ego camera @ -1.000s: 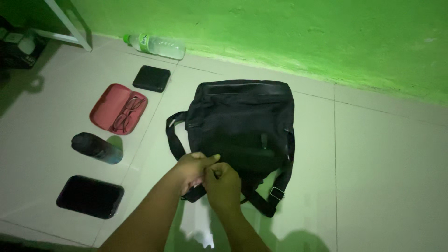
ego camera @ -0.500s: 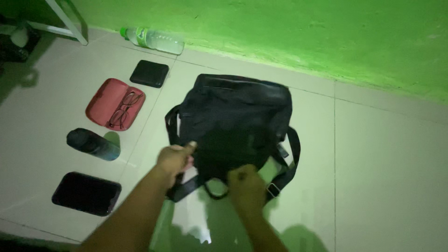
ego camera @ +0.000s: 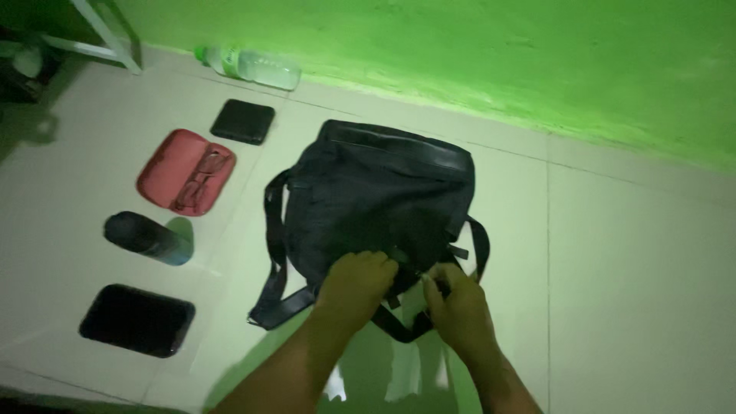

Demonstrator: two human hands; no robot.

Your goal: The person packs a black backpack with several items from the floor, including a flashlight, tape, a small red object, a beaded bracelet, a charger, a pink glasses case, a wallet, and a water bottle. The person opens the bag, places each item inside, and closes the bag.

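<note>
Both hands grip the near edge of a black backpack [ego camera: 379, 203] lying on the tiled floor [ego camera: 629, 276]: the left hand [ego camera: 356, 284] curls closed on the fabric, the right hand [ego camera: 458, 305] pinches it just beside. Well off to the left hand's side lie a red glasses case [ego camera: 184, 171] and a dark bottle [ego camera: 146, 238].

Dim, green-tinted light. The bag [ego camera: 376, 195] reads nearly featureless black. A pale glare patch shines on the floor [ego camera: 629, 291] just below the bag. Motion blur softens everything; left of the bag, corners darken.
</note>
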